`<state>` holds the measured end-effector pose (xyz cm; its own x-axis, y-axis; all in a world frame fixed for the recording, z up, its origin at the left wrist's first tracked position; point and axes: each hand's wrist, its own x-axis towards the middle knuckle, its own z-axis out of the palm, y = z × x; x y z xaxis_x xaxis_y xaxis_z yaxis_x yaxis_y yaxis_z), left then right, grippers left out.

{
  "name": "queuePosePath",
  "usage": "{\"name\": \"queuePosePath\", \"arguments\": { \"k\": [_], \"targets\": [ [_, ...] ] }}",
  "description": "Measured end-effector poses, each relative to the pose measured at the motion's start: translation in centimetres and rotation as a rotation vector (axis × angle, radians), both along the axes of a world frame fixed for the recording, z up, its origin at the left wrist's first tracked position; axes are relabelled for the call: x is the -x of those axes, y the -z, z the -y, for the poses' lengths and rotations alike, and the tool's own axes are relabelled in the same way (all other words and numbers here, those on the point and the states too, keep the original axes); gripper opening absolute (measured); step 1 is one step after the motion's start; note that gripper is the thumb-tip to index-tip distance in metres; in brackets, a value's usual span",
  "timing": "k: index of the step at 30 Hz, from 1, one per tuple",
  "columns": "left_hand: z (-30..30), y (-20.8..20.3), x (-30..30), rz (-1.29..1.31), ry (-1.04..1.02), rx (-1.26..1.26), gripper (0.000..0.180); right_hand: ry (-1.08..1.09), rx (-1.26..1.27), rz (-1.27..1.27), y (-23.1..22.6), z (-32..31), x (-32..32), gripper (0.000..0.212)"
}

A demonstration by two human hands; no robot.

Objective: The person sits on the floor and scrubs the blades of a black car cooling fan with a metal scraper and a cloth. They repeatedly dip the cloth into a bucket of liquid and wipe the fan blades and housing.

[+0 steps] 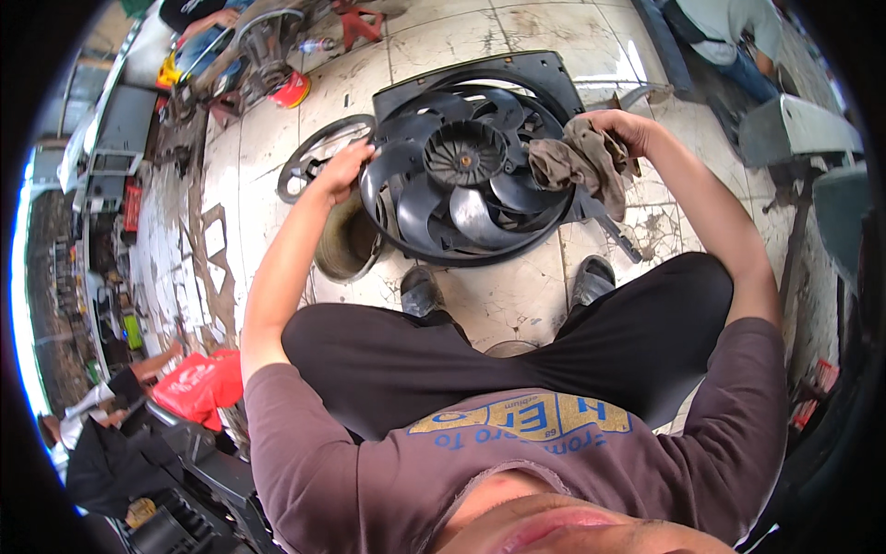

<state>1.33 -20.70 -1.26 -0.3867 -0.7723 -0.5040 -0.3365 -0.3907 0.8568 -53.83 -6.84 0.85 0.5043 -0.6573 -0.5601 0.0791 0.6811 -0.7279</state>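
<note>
A large black radiator fan with curved blades and a round outer ring is in front of me, above my shoes. A flat black shroud shows behind its far side. My left hand grips the left edge of the ring, its fingers partly hidden. Bunched in my right hand, a crumpled grey-brown rag lies against the ring's right side. Part of that hand's fingers is covered by the cloth.
A round, dirty bucket stands below my left hand. Beyond it lies another black ring-shaped part. A red stand and a red tub sit farther off on the tiled floor. Other people are at the far left and right.
</note>
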Motion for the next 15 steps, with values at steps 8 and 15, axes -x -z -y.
{"name": "queuePosePath", "arguments": {
  "k": [8, 15],
  "targets": [
    [-2.7, 5.6, -0.8, 0.11, 0.031, 0.083, 0.042, -0.035, 0.132, -0.963, 2.9, 0.6, 1.3, 0.051],
    [-3.1, 7.3, 0.9, 0.318, -0.008, 0.442, 0.039, 0.233, -0.021, -0.428, 8.0, -1.2, 0.6, 0.027]
  ]
}}
